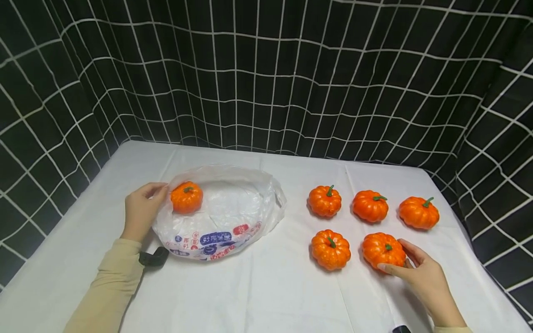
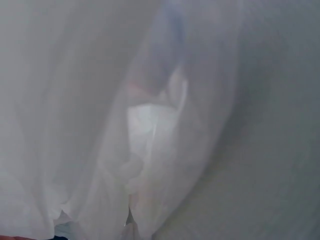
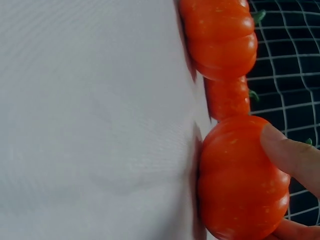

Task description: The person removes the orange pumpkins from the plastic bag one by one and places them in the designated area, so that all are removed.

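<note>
At the left of the head view, my left hand (image 1: 143, 208) pinches the rim of a white plastic bag (image 1: 235, 203) with blue and red print. The bag lies with its mouth spread, and one small orange pumpkin (image 1: 186, 198) sits inside near that hand. In the left wrist view the bag's thin film (image 2: 165, 150) covers most of the picture, blurred. On the right, my right hand (image 1: 424, 273) grips another pumpkin (image 1: 385, 253) between thumb and fingers. The right wrist view shows the thumb on this pumpkin (image 3: 242, 180), which appears to rest on the cloth.
Beside the held pumpkin stands one pumpkin (image 1: 331, 249). Behind them is a row of three: a left one (image 1: 324, 202), a middle one (image 1: 369, 206) and a right one (image 1: 418, 213). White cloth (image 1: 283, 286) covers the table; a black white-gridded curtain (image 1: 266, 83) surrounds its back and sides.
</note>
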Demonstrator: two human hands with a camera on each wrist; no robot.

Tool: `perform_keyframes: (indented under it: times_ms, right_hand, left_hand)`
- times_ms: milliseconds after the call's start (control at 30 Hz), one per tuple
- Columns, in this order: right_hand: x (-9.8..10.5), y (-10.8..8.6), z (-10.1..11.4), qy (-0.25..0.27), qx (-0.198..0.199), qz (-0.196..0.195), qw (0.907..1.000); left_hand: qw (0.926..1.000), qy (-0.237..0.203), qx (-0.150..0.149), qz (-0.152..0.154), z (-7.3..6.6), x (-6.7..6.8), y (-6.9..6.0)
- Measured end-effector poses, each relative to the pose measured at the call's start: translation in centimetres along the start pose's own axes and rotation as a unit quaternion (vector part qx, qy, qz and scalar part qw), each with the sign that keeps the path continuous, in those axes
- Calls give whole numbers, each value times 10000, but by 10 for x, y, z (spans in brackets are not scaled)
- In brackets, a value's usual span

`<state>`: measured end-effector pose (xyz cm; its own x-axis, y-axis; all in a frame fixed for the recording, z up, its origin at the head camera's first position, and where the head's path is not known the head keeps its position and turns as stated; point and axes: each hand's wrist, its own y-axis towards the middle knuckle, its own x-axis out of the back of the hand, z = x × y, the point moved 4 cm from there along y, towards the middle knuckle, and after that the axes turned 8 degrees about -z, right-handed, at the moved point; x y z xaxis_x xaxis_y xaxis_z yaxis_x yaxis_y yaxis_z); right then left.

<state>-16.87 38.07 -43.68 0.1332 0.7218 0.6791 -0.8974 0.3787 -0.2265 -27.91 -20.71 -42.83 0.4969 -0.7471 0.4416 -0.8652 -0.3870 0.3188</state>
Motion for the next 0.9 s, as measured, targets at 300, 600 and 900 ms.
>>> perform_keyframes:
  times_ms: [300, 600, 900]
  right_hand:
    - [0, 1, -2, -151, 163, 140, 9997]
    - [1, 2, -5, -245, 284, 222, 9990]
    - [2, -2, -11, -231, 258, -36, 9994]
  left_hand:
    - [10000, 54, 19, -30, -1, 1, 0]
    - [10000, 55, -4, -64, -2, 1, -1]
    - [10000, 51, -64, -16, 0, 0, 1]
